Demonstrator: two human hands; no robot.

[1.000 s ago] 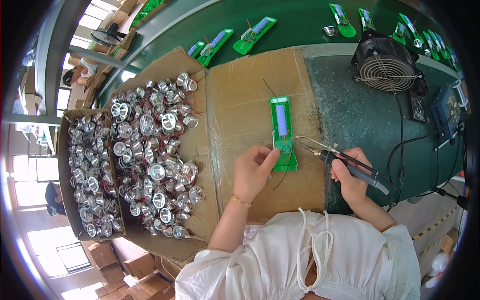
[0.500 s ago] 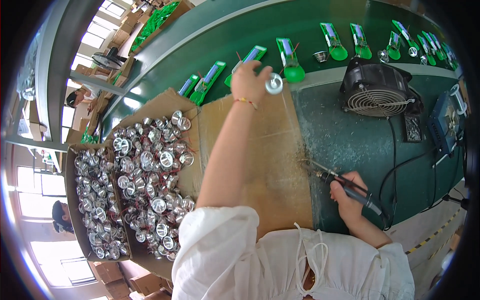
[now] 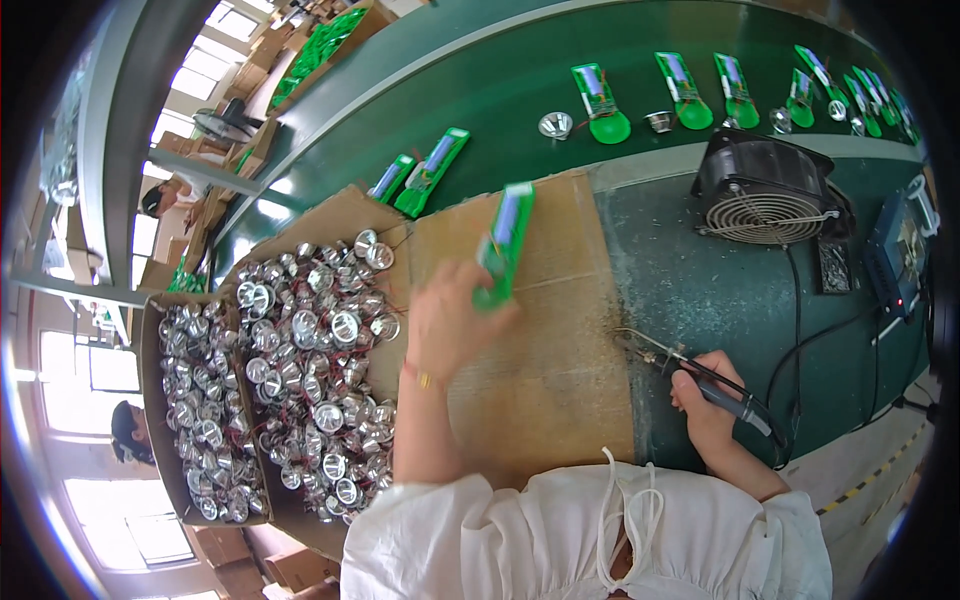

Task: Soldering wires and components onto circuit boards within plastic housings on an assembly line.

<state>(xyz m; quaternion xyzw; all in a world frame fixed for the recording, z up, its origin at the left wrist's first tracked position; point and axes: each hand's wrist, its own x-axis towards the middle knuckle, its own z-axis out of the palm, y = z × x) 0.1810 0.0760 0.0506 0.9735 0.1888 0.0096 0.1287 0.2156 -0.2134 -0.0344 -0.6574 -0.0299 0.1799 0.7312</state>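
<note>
My left hand (image 3: 455,318), slightly blurred, is closed on the near end of a green plastic housing (image 3: 508,240). A pale violet battery cell lies along that housing, which is tilted over the brown cardboard sheet (image 3: 540,390). In my right hand (image 3: 708,402) is a soldering iron (image 3: 735,403) with a dark grip. A thin metal tube runs along the iron, and its tip points left over the cardboard's right edge. Left of my left arm, many silvery reflector cups (image 3: 345,326) with red wires fill an open carton.
Beyond the cardboard runs a green conveyor belt (image 3: 490,105) with several more green housings (image 3: 605,118) and a loose reflector cup (image 3: 555,125). A black fan (image 3: 765,190) stands at the right, beside a blue soldering station (image 3: 893,245). Cables (image 3: 798,350) trail near my right hand.
My left hand has let go of a reflector cup, which now rests on the belt. It has taken a green housing off the belt and drawn it nearer. My right hand stays put.
</note>
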